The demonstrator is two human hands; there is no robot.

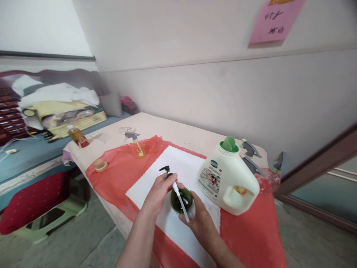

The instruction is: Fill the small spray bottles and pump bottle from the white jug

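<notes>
My left hand (159,190) is closed around the collar of a black pump head (165,169). Its white dip tube (181,203) slants down in front of a dark green bottle (176,204). The round bottle is in my right hand (202,213), whose fingers wrap its right side and bottom. Both are held above a white cloth (170,163). To the right of my hands stands a big cream detergent jug (227,178) with its neck uncapped and a green spout (229,143) inside it.
A red plastic sheet (111,178) covers much of the table. A clear spray bottle (138,147) and a round cap (100,165) lie on the left. More spray bottles (275,175) are behind the jug. An amber bottle (78,136) stands at the far left corner, near a red-cushioned stool (36,201).
</notes>
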